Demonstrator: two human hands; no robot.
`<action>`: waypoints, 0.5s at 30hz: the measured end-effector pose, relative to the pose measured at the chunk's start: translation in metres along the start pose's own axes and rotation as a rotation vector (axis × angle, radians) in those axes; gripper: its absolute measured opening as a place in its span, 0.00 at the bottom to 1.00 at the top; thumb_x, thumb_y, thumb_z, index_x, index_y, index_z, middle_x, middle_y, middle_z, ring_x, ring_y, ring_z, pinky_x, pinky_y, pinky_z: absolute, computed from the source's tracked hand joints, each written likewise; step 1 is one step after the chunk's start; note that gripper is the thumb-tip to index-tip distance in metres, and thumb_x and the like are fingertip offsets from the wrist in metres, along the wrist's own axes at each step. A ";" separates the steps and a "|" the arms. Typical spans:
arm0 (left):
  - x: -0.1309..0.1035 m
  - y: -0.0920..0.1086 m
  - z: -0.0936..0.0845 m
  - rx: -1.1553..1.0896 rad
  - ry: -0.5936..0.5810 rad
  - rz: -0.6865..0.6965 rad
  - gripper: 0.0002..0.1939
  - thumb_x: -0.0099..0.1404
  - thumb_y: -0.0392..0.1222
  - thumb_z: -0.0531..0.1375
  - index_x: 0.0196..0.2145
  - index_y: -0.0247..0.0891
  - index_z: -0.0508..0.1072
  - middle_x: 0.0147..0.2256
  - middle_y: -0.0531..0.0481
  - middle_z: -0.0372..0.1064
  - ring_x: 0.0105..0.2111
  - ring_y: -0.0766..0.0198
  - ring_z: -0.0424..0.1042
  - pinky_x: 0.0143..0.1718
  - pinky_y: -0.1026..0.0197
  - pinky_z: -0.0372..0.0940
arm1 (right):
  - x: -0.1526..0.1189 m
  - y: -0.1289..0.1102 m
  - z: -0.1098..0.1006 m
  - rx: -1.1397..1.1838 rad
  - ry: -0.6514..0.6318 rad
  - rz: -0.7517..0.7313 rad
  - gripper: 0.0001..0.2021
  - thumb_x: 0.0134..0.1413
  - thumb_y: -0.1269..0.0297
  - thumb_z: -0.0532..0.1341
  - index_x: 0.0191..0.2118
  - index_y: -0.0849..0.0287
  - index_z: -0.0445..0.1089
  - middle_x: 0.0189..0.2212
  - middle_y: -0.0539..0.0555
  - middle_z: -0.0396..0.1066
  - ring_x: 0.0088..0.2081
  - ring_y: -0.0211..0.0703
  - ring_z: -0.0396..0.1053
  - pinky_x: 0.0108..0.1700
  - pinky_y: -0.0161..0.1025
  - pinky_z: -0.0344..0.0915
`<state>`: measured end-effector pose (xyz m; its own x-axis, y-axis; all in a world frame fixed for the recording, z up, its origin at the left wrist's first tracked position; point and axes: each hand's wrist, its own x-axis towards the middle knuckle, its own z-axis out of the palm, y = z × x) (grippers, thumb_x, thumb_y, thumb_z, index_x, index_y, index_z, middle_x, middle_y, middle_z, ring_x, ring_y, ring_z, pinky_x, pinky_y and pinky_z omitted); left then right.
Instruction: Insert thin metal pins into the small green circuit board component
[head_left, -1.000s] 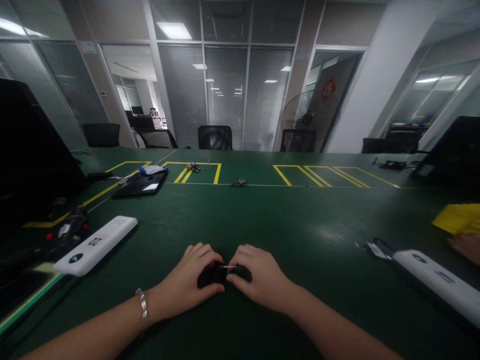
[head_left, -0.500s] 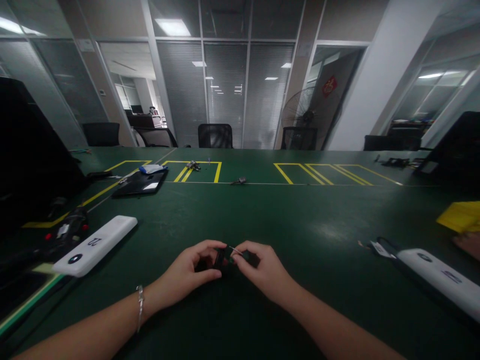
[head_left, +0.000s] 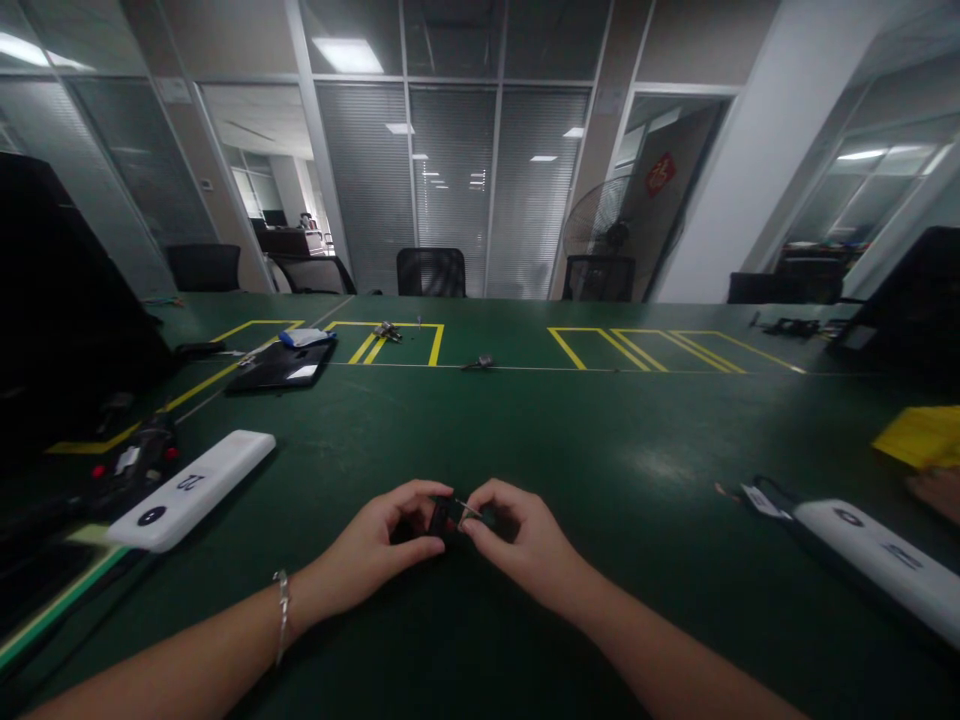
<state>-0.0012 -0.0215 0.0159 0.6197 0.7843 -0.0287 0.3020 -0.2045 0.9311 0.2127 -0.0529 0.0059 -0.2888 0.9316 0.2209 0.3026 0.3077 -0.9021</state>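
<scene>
Near the lower middle of the view, my left hand (head_left: 386, 535) is closed on a small black object (head_left: 438, 515), thumb below and fingers above. Just to its right, my right hand (head_left: 529, 540) pinches a thin light-coloured piece (head_left: 469, 509) between thumb and forefinger. The thin piece points up and left toward the black object; whether the two touch is too small to tell. Both hands are just above the green table (head_left: 480, 430).
White power banks lie at left (head_left: 193, 490) and right (head_left: 877, 555). Behind are a black folder (head_left: 281, 368), a blue-white packet (head_left: 307, 338) and small metal parts (head_left: 482, 362). A person's hand (head_left: 937, 488) is beside a yellow object (head_left: 919, 435) at far right.
The thin piece in my right hand has tilted and shifted slightly downward. My left hand and the black object have hardly moved.
</scene>
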 end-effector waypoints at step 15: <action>-0.004 0.001 0.001 0.167 -0.035 0.146 0.26 0.65 0.33 0.56 0.59 0.48 0.62 0.45 0.48 0.66 0.41 0.61 0.67 0.44 0.57 0.64 | 0.001 -0.005 0.000 -0.102 -0.001 -0.122 0.05 0.56 0.72 0.62 0.36 0.57 0.74 0.35 0.51 0.71 0.39 0.41 0.70 0.42 0.37 0.65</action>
<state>-0.0024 -0.0252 0.0170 0.6896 0.7189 0.0869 0.3209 -0.4109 0.8533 0.2106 -0.0540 0.0106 -0.3299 0.8860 0.3259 0.3563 0.4366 -0.8261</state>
